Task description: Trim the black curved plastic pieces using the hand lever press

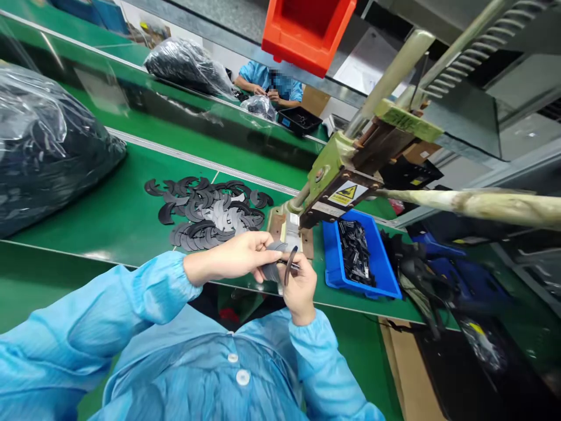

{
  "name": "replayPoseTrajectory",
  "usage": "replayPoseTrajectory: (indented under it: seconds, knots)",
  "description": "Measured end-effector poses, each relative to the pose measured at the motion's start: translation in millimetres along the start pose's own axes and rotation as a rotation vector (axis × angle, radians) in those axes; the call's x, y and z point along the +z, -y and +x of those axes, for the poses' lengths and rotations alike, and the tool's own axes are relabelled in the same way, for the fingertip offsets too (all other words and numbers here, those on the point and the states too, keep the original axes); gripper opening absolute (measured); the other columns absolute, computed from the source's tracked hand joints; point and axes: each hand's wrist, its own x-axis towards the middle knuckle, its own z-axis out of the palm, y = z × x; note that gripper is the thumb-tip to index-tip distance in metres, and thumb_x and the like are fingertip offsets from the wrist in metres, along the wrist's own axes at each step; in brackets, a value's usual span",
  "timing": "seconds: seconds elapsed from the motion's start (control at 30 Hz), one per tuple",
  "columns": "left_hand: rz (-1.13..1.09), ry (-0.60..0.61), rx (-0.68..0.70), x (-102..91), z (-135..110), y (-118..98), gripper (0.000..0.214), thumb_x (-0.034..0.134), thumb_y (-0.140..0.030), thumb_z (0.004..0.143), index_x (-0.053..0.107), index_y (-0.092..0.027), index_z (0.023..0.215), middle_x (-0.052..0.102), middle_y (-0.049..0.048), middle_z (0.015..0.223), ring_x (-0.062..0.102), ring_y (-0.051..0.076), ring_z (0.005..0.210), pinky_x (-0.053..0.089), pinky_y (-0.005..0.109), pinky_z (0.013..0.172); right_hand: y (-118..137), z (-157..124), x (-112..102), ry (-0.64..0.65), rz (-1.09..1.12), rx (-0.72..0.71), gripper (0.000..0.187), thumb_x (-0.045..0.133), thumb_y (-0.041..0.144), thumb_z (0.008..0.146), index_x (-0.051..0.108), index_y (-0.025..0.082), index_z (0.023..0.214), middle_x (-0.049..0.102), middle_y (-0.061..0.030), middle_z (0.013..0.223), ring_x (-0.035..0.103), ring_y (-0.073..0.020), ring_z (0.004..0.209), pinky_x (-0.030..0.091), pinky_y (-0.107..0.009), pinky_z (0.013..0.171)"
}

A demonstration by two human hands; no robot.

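In front of my chest, my left hand (239, 255) pinches a grey curved plastic piece (270, 270) between thumb and fingers. Close against it, my right hand (301, 287) is closed on a dark curved plastic piece (291, 266), seen nearly edge-on. A small dark part shows by the right fingertips, too small to name. Both hands are just before the base of a green hand press (331, 175). To their left lies a loose pile of crescent-shaped grey and black pieces (205, 207) on the green bench (131, 196).
Right of the press, a blue bin (388, 275) holds small black parts. The press lever (464, 204) reaches out to the right. A big plastic bag (48, 146) fills the left side. Overhead hangs a red bin (307, 35). Across the bench sits a co-worker in blue (287, 88).
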Motion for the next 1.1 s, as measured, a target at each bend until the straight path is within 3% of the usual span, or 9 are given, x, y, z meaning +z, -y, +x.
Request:
replayPoseTrajectory:
  seconds: [0.3, 0.5, 0.6, 0.7, 0.77, 0.87, 1.03, 1.1]
  knots:
    - [-0.003, 0.037, -0.077, -4.2, -2.4, -4.5, 0.052, 0.086, -0.062, 0.082, 0.057, -0.019, 0.085, 0.069, -0.0011, 0.066, 0.068, 0.013, 0.053, 0.057, 0.022, 0.050, -3.0, -7.7, 4.7, -0.012, -0.052, -0.066, 0.021, 0.069, 0.042, 0.099, 0.067, 0.022, 0.094, 0.071, -0.0032, 0.087, 0.067, -0.0168, 0.077, 0.058, -0.031, 0.071]
    - [0.071, 0.021, -0.046, -10.2, 4.9, 4.2, 0.053, 0.081, -0.067, 0.084, 0.059, -0.019, 0.089, 0.066, -0.0009, 0.070, 0.067, 0.014, 0.056, 0.055, 0.024, 0.050, -6.9, -7.9, -10.5, -0.008, -0.183, -0.199, 0.015, 0.064, 0.036, 0.100, 0.068, 0.024, 0.108, 0.075, -0.0071, 0.101, 0.072, -0.0214, 0.095, 0.060, -0.038, 0.087]
    - [0.106, -0.048, -0.010, -6.6, -0.2, 7.9, 0.051, 0.073, -0.068, 0.091, 0.063, -0.020, 0.107, 0.068, 0.0009, 0.084, 0.067, 0.015, 0.066, 0.056, 0.025, 0.055, -4.8, -9.0, -17.3, 0.033, -0.238, -0.273, 0.012, 0.064, 0.031, 0.099, 0.069, 0.025, 0.108, 0.076, -0.0072, 0.102, 0.073, -0.0220, 0.095, 0.060, -0.038, 0.085]
    - [0.299, -0.225, 0.134, 0.2, -9.8, 11.1, 0.052, 0.080, -0.062, 0.088, 0.064, -0.026, 0.121, 0.066, 0.0047, 0.107, 0.067, 0.017, 0.082, 0.057, 0.029, 0.067, -2.4, -9.5, -19.3, 0.068, -0.271, -0.319, 0.014, 0.063, 0.026, 0.099, 0.070, 0.025, 0.110, 0.075, -0.0067, 0.102, 0.072, -0.0213, 0.094, 0.059, -0.038, 0.084]
    - [0.492, -0.295, 0.261, 4.2, -14.6, 12.9, 0.038, 0.083, -0.055, 0.087, 0.069, -0.026, 0.107, 0.062, 0.0064, 0.113, 0.065, 0.020, 0.094, 0.057, 0.032, 0.079, -1.3, -8.7, -19.6, 0.080, -0.290, -0.332, 0.014, 0.062, 0.023, 0.099, 0.069, 0.025, 0.111, 0.075, -0.0065, 0.100, 0.071, -0.0205, 0.092, 0.059, -0.037, 0.082]
    - [0.653, -0.270, 0.358, 6.3, -14.7, 15.4, 0.030, 0.072, -0.048, 0.096, 0.066, -0.023, 0.079, 0.059, 0.0066, 0.105, 0.060, 0.022, 0.100, 0.052, 0.035, 0.090, -0.2, -7.0, -20.7, 0.111, -0.315, -0.341, 0.015, 0.061, 0.021, 0.099, 0.069, 0.024, 0.112, 0.074, -0.0065, 0.101, 0.071, -0.0197, 0.092, 0.059, -0.036, 0.082]
    - [0.557, -0.262, 0.350, 3.7, -4.3, 23.7, 0.042, 0.073, -0.051, 0.095, 0.061, -0.022, 0.067, 0.056, 0.0043, 0.092, 0.057, 0.021, 0.095, 0.049, 0.035, 0.091, 1.7, -11.2, -24.8, 0.126, -0.302, -0.368, 0.015, 0.065, 0.018, 0.097, 0.070, 0.026, 0.109, 0.075, -0.0051, 0.099, 0.073, -0.0197, 0.091, 0.061, -0.036, 0.082]
    - [0.440, -0.264, 0.282, 4.9, -3.1, 27.9, 0.039, 0.076, -0.054, 0.092, 0.063, -0.022, 0.075, 0.058, 0.0027, 0.092, 0.057, 0.018, 0.089, 0.050, 0.032, 0.084, 2.5, -13.4, -25.6, 0.091, -0.279, -0.375, 0.018, 0.066, 0.016, 0.097, 0.070, 0.026, 0.112, 0.076, -0.0048, 0.101, 0.074, -0.0193, 0.092, 0.061, -0.035, 0.082]
